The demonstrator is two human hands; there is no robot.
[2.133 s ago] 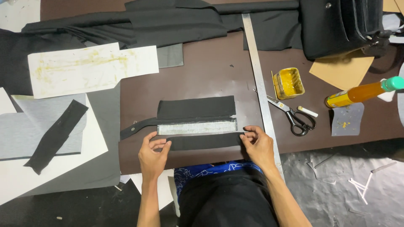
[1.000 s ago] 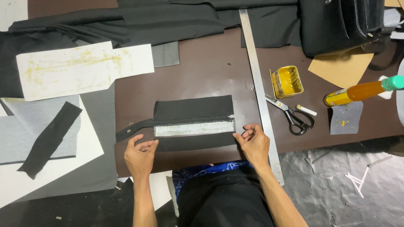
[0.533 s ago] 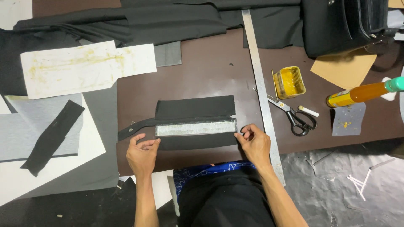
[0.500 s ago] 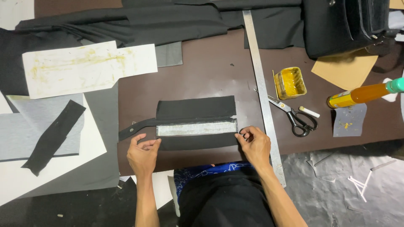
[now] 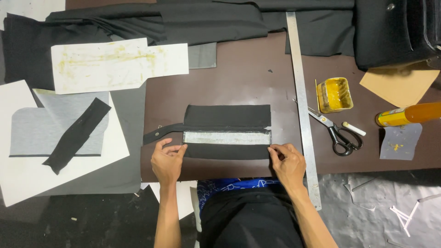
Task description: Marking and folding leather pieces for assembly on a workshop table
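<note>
From the head view, the black fabric panel point(image 5: 227, 132) sits at table centre, as half a second ago. The left hand point(image 5: 167, 160) now pinches its 8 o'clock corner, the right hand point(image 5: 287, 162) its 4 o'clock corner; alignment looks settled.

Dark brown worktable point(image 5: 239, 78); grey crinkled floor covering point(image 5: 367, 216) below

This is probably a sewing workshop: cut black fabric point(image 5: 156, 20), paper patterns point(image 5: 115, 64), a steel ruler point(image 5: 301, 105), scissors point(image 5: 337, 133) on the surface point(image 5: 243, 87).
</note>
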